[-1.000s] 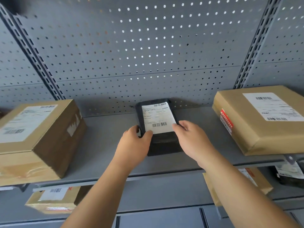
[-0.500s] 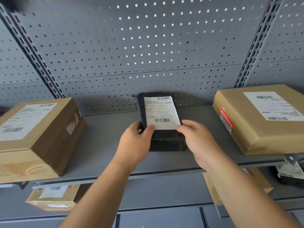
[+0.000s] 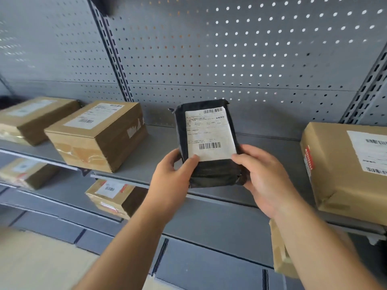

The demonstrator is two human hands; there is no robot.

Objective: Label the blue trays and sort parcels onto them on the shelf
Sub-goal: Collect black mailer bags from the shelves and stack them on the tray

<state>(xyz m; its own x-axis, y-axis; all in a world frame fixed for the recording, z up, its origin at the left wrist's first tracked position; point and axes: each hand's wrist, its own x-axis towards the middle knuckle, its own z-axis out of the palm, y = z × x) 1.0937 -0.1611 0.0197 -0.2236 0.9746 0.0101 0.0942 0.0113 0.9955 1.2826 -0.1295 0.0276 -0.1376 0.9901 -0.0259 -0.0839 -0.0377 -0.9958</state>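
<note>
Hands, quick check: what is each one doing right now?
Left hand: closed on the lower left edge of the black plastic-wrapped parcel with a white shipping label.
Right hand: closed on the same parcel's lower right edge.

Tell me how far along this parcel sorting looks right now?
Several cardboard boxes already sit on the grey shelf, so some placing looks done. In hand: the left hand and right hand hold a black parcel with a white shipping label, raised off the shelf. No blue trays are in view, so labelling progress cannot be judged.
</note>
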